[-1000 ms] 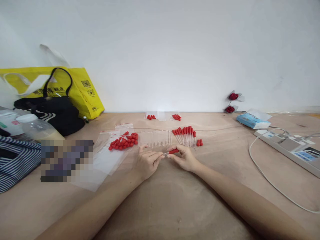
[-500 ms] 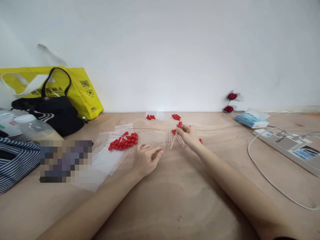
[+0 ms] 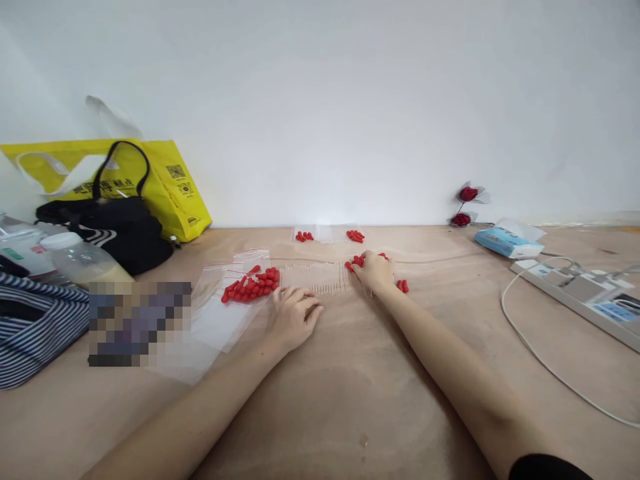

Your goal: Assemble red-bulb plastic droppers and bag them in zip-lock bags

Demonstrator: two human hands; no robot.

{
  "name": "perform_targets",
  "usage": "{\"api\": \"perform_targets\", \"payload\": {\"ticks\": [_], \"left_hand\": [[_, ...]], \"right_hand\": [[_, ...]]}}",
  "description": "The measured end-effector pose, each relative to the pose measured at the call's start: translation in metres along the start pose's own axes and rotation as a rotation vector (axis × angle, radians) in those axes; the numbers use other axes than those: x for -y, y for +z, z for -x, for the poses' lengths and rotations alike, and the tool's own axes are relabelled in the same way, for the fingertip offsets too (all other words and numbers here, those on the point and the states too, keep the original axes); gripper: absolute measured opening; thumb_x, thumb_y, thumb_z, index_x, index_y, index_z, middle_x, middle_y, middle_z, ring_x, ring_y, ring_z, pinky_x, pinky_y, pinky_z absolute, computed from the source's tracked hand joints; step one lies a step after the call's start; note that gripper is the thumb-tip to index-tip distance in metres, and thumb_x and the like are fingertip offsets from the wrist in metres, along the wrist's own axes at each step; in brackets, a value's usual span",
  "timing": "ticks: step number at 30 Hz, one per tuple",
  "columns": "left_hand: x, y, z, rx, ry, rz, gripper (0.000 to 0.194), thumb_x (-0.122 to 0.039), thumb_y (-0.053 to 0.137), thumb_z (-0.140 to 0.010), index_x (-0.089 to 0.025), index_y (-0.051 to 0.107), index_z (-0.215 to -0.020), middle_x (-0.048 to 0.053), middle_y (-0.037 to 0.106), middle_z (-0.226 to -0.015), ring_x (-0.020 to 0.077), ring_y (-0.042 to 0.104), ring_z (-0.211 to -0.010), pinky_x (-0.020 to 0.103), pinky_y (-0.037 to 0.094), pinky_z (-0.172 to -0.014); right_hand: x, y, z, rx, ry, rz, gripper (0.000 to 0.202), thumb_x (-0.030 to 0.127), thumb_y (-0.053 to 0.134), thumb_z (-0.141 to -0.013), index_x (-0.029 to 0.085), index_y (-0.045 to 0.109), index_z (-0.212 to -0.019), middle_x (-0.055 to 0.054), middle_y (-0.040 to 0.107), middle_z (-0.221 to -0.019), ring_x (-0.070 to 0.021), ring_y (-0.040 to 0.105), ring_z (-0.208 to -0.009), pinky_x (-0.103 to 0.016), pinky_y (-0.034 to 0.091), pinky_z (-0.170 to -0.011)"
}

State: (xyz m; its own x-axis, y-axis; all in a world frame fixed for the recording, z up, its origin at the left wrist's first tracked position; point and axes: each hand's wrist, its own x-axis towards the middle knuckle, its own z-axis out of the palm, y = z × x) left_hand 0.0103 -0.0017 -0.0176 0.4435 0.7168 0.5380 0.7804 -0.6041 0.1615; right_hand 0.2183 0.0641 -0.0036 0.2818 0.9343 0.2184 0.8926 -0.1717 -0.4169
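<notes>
My left hand (image 3: 296, 317) lies on the table, its fingers loosely apart and nothing in them. Just beyond its fingertips is a row of thin clear sticks (image 3: 320, 277) laid side by side. To its left, a heap of red bulb-shaped pieces (image 3: 253, 285) sits on clear zip bags (image 3: 215, 323). My right hand (image 3: 376, 272) is lowered with its fingers bent together over a small group of red pieces (image 3: 357, 261) right of the row. The fingers hide whatever they pinch. Two or so red pieces (image 3: 403, 286) lie by the right wrist.
Near the wall, a clear bag (image 3: 325, 233) has red pieces at both ends. At left stand a yellow bag (image 3: 187, 207), a black bag (image 3: 120, 230), a bottle (image 3: 90, 257) and striped cloth (image 3: 40, 333). At right are tissues (image 3: 507, 241), a power strip (image 3: 590, 300) and artificial roses (image 3: 467, 194).
My right hand has gone down from holding a raised red-ended clear stick to the red pieces on the table. The left hand stays in about the same place. The view shifted slightly.
</notes>
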Motion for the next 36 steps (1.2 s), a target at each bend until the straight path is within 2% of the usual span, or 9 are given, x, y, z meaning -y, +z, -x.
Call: {"api": "perform_targets", "payload": {"ticks": [4, 8, 11, 15, 19, 22, 27, 31, 36], "left_hand": [[-0.002, 0.001, 0.0, -0.009, 0.02, -0.005, 0.014, -0.027, 0.051, -0.079, -0.024, 0.064, -0.076, 0.001, 0.064, -0.088, 0.0193, 0.053, -0.086, 0.044, 0.025, -0.086], [-0.011, 0.005, -0.004, -0.009, 0.075, -0.007, 0.014, -0.025, 0.049, -0.08, -0.024, 0.063, -0.078, 0.001, 0.064, -0.088, 0.0191, 0.052, -0.087, 0.043, 0.026, -0.087], [-0.022, 0.013, -0.015, 0.013, 0.09, -0.011, 0.013, -0.026, 0.05, -0.079, -0.024, 0.063, -0.082, 0.002, 0.064, -0.092, 0.0199, 0.051, -0.09, 0.043, 0.026, -0.088], [-0.036, 0.031, -0.041, 0.066, -0.016, -0.062, 0.016, -0.031, 0.052, -0.077, -0.024, 0.062, -0.088, 0.002, 0.061, -0.101, 0.0201, 0.048, -0.097, 0.041, 0.024, -0.093], [-0.043, 0.049, -0.065, 0.065, -0.162, -0.116, 0.019, -0.033, 0.049, -0.077, -0.02, 0.062, -0.084, 0.007, 0.057, -0.105, 0.0241, 0.044, -0.101, 0.046, 0.02, -0.093], [-0.046, 0.056, -0.074, 0.078, -0.269, -0.157, 0.02, -0.031, 0.049, -0.076, -0.018, 0.063, -0.082, 0.011, 0.055, -0.104, 0.027, 0.042, -0.1, 0.049, 0.021, -0.091], [-0.053, 0.055, -0.085, 0.159, -0.349, -0.228, 0.023, -0.027, 0.048, -0.074, -0.016, 0.066, -0.084, 0.013, 0.056, -0.1, 0.0284, 0.041, -0.099, 0.048, 0.021, -0.089], [-0.064, 0.058, -0.095, 0.245, -0.387, -0.306, 0.025, -0.018, 0.048, -0.073, -0.009, 0.067, -0.087, 0.018, 0.055, -0.102, 0.0306, 0.039, -0.1, 0.046, 0.02, -0.088], [-0.069, 0.051, -0.101, 0.297, -0.403, -0.364, 0.028, -0.013, 0.043, -0.076, -0.009, 0.066, -0.091, 0.019, 0.055, -0.103, 0.0311, 0.038, -0.101, 0.046, 0.022, -0.085]], "right_hand": [[-0.018, -0.011, 0.005, -0.052, -0.006, 0.022, 0.027, 0.042, 0.048, -0.076, 0.019, 0.057, -0.085, -0.006, 0.064, -0.084, -0.0235, 0.056, -0.085, -0.038, 0.029, -0.08], [-0.055, -0.025, 0.017, -0.115, -0.018, 0.084, 0.024, 0.041, 0.047, -0.076, 0.019, 0.057, -0.081, -0.006, 0.063, -0.087, -0.0217, 0.057, -0.082, -0.034, 0.032, -0.075], [-0.083, -0.031, 0.027, -0.095, 0.01, 0.083, 0.028, 0.044, 0.048, -0.075, 0.018, 0.056, -0.079, -0.006, 0.063, -0.08, -0.0199, 0.057, -0.076, -0.029, 0.035, -0.066], [-0.102, -0.031, 0.035, -0.015, 0.061, 0.025, 0.033, 0.049, 0.049, -0.073, 0.017, 0.055, -0.081, -0.006, 0.063, -0.075, -0.0187, 0.058, -0.07, -0.025, 0.035, -0.056], [-0.104, -0.03, 0.035, 0.05, 0.105, -0.008, 0.035, 0.051, 0.052, -0.07, 0.017, 0.055, -0.083, -0.006, 0.063, -0.076, -0.0182, 0.058, -0.067, -0.025, 0.035, -0.053], [-0.101, -0.031, 0.033, 0.103, 0.093, -0.033, 0.034, 0.05, 0.054, -0.069, 0.018, 0.055, -0.081, -0.006, 0.063, -0.076, -0.0179, 0.058, -0.066, -0.025, 0.036, -0.053], [-0.095, -0.031, 0.031, 0.117, 0.096, -0.04, 0.03, 0.046, 0.055, -0.069, 0.018, 0.055, -0.079, -0.005, 0.064, -0.076, -0.0179, 0.058, -0.068, -0.025, 0.037, -0.056], [-0.096, -0.028, 0.03, 0.105, 0.106, -0.052, 0.031, 0.044, 0.058, -0.066, 0.018, 0.054, -0.082, -0.006, 0.064, -0.079, -0.018, 0.058, -0.07, -0.025, 0.038, -0.055], [-0.102, -0.024, 0.027, 0.134, 0.082, -0.117, 0.032, 0.049, 0.056, -0.068, 0.019, 0.054, -0.078, -0.004, 0.063, -0.075, -0.0147, 0.056, -0.061, -0.023, 0.037, -0.05]]}}
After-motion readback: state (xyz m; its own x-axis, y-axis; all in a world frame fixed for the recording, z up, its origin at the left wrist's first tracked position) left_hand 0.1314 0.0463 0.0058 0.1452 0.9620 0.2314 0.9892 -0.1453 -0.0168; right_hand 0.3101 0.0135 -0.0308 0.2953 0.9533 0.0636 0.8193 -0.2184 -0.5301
